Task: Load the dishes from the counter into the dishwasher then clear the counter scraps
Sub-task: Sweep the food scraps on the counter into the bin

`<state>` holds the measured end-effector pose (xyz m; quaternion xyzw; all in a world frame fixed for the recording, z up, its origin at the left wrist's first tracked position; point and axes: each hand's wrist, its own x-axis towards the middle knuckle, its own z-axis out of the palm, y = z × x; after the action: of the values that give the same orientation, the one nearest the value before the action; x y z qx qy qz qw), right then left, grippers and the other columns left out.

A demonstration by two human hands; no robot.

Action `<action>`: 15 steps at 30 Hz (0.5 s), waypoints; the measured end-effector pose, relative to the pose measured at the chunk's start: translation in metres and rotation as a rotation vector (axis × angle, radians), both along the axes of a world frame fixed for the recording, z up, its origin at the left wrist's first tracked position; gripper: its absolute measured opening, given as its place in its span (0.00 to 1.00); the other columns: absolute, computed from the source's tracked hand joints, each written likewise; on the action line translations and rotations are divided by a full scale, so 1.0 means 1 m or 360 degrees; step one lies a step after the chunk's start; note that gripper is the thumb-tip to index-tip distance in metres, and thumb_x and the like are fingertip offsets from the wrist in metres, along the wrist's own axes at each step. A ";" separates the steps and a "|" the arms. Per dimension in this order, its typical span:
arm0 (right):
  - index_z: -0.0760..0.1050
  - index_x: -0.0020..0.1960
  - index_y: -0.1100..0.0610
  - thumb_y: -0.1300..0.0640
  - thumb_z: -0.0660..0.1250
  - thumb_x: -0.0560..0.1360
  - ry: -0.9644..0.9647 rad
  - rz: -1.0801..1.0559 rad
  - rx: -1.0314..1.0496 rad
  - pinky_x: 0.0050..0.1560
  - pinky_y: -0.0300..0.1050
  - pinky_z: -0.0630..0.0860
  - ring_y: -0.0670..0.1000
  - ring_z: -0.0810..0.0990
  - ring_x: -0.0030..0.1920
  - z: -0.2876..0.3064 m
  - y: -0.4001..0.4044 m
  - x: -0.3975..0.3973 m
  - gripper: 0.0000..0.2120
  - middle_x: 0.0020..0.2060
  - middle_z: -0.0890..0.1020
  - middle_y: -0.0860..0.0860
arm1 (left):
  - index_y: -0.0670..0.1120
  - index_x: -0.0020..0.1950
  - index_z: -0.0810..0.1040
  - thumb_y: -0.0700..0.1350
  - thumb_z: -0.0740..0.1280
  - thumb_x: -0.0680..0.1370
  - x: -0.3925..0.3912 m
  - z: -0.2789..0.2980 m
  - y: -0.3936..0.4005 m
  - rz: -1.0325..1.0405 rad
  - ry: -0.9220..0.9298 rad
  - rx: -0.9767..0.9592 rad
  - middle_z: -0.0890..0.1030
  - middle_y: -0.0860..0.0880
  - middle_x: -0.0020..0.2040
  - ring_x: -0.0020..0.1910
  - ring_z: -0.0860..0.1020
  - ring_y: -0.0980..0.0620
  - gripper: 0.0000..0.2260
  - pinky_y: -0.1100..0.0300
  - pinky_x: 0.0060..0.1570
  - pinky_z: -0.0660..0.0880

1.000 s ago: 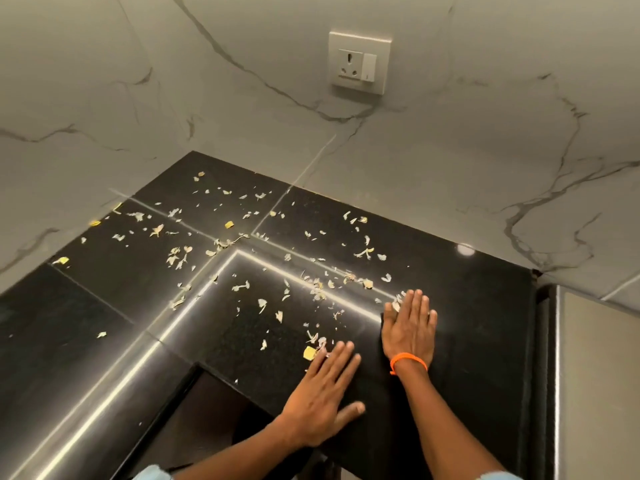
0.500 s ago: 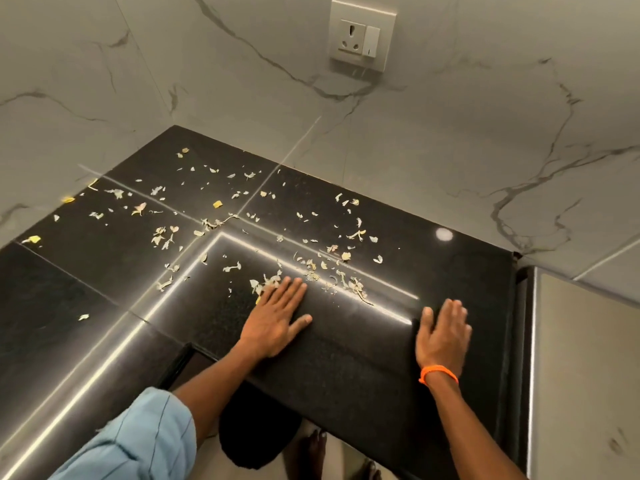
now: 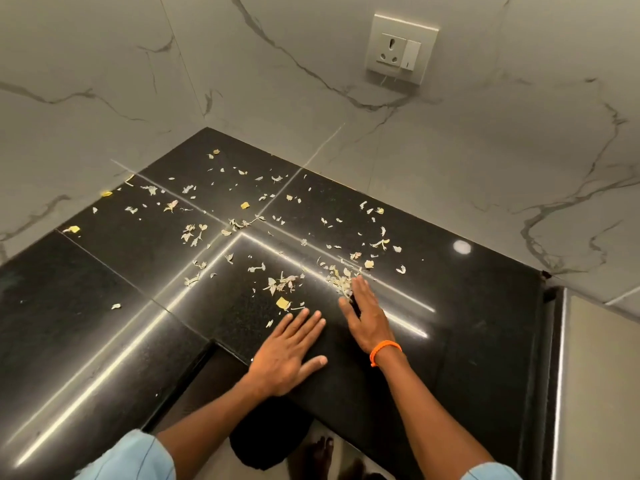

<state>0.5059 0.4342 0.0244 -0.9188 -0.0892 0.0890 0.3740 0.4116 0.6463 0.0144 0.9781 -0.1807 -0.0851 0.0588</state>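
Pale and yellow scraps [image 3: 242, 223] lie scattered over the black granite counter [image 3: 104, 306], thickest around the corner seam. My left hand [image 3: 289, 355] lies flat, palm down, near the counter's front edge, fingers together and holding nothing. My right hand [image 3: 367, 317], with an orange band at the wrist, stands on its edge beside a small heap of scraps [image 3: 341, 280] that touches its fingertips. A yellow scrap [image 3: 283, 303] lies just beyond my left fingertips. No dishes or dishwasher are in view.
Marble walls close the counter at the back and left, with a wall socket [image 3: 401, 50] on the back wall. A steel-faced unit [image 3: 595, 393] adjoins the counter's right end. Below the counter's inner edge, floor and bare feet [image 3: 322, 452] show.
My right hand has swept left from the counter's right part to the scrap heap. My left hand has drawn back from the scraps toward the front edge.
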 end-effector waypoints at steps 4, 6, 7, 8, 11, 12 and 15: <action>0.51 0.81 0.56 0.34 0.51 0.81 -0.0193 -0.0416 -0.0260 0.80 0.51 0.48 0.49 0.46 0.80 -0.004 -0.036 0.005 0.37 0.80 0.52 0.51 | 0.54 0.83 0.45 0.72 0.45 0.81 0.032 0.006 0.032 0.0056 0.0026 0.0051 0.45 0.56 0.83 0.81 0.37 0.55 0.36 0.48 0.79 0.44; 0.49 0.81 0.58 0.33 0.46 0.80 -0.0173 -0.0550 -0.0585 0.80 0.53 0.48 0.53 0.47 0.80 -0.014 -0.067 0.007 0.39 0.80 0.51 0.55 | 0.55 0.83 0.43 0.72 0.43 0.80 0.047 0.007 0.040 0.0088 0.0035 0.0086 0.42 0.56 0.83 0.81 0.35 0.55 0.36 0.48 0.80 0.43; 0.48 0.81 0.59 0.32 0.43 0.80 -0.0143 -0.0587 -0.0724 0.80 0.54 0.49 0.53 0.48 0.80 -0.017 -0.081 0.008 0.40 0.80 0.51 0.55 | 0.56 0.83 0.42 0.72 0.43 0.80 0.054 0.008 0.043 0.0112 0.0033 0.0089 0.42 0.56 0.83 0.81 0.35 0.55 0.36 0.48 0.80 0.42; 0.47 0.81 0.59 0.31 0.42 0.79 -0.0109 -0.0606 -0.0816 0.80 0.55 0.49 0.54 0.48 0.80 -0.019 -0.093 0.012 0.41 0.80 0.51 0.56 | 0.56 0.83 0.42 0.72 0.42 0.80 0.060 0.009 0.044 0.0146 0.0028 0.0074 0.42 0.56 0.83 0.81 0.35 0.55 0.36 0.48 0.80 0.43; 0.46 0.81 0.59 0.30 0.41 0.78 -0.0047 -0.0661 -0.0895 0.80 0.55 0.49 0.54 0.47 0.80 -0.016 -0.103 0.031 0.42 0.80 0.50 0.56 | 0.57 0.83 0.41 0.73 0.42 0.80 0.079 0.009 0.049 0.0247 -0.0002 0.0035 0.41 0.57 0.83 0.80 0.35 0.56 0.36 0.48 0.80 0.42; 0.46 0.81 0.59 0.29 0.40 0.78 -0.0037 -0.0683 -0.0913 0.80 0.55 0.48 0.54 0.47 0.80 -0.015 -0.100 0.038 0.43 0.80 0.50 0.56 | 0.57 0.83 0.42 0.74 0.43 0.79 0.084 0.009 0.050 0.0280 -0.0004 0.0020 0.42 0.57 0.83 0.80 0.35 0.56 0.37 0.48 0.80 0.43; 0.45 0.81 0.59 0.28 0.36 0.77 -0.0044 -0.0689 -0.0912 0.80 0.56 0.47 0.54 0.46 0.81 -0.014 -0.089 0.065 0.44 0.80 0.50 0.56 | 0.56 0.83 0.43 0.76 0.43 0.78 0.096 0.011 0.050 0.0373 -0.0006 0.0019 0.41 0.57 0.82 0.81 0.36 0.55 0.39 0.47 0.80 0.42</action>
<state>0.5707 0.3454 0.0103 -0.9851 0.1310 0.0167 0.1101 0.5071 0.6958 0.0254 0.9930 -0.0646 -0.0767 0.0624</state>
